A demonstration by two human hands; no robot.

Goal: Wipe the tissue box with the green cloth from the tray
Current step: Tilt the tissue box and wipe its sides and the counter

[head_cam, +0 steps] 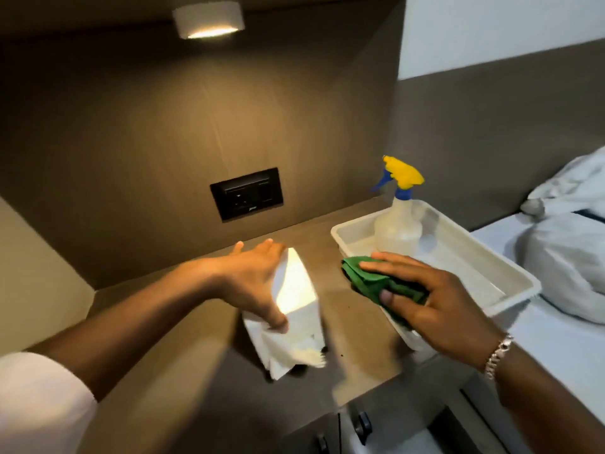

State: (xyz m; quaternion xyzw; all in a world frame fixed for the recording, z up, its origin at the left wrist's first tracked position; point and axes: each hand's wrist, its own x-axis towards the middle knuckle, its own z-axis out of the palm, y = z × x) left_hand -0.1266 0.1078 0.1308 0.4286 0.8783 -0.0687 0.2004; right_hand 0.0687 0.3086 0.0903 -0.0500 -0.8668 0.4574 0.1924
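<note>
Here the tissue box [294,299] sits near the middle of the brown tabletop [203,342], tipped off its base and leaning. It is a plain white carton, soft-cornered and slightly crumpled, its upper face lit bright by the lamp [208,20] at 12 o'clock. At its near end a tuft of white tissue sticks out, and the lower edge looks blurred. The left hand [252,283] grips the box from its 9 o'clock side, thumb pressed on the near face and fingers curled over the far edge.

At 3 o'clock from the box, the right hand [425,296] is clamped on the green cloth [370,280], a folded, layered wad with its leading corner poking out past the fingertips toward the box. The cloth hangs over the near-left corner of the tray [510,283]; cloth and box are near each other and apart. A metal bracelet [497,355] circles the right wrist.

The tray is a white shallow rectangular tub at the tabletop's 3 o'clock edge. Inside it, at its far end, stands a clear spray bottle [397,224] with a yellow and blue trigger head. A dark wall socket [247,194] sits at 11 o'clock from the box. White bedding [569,253] lies at the far 3 o'clock side.
</note>
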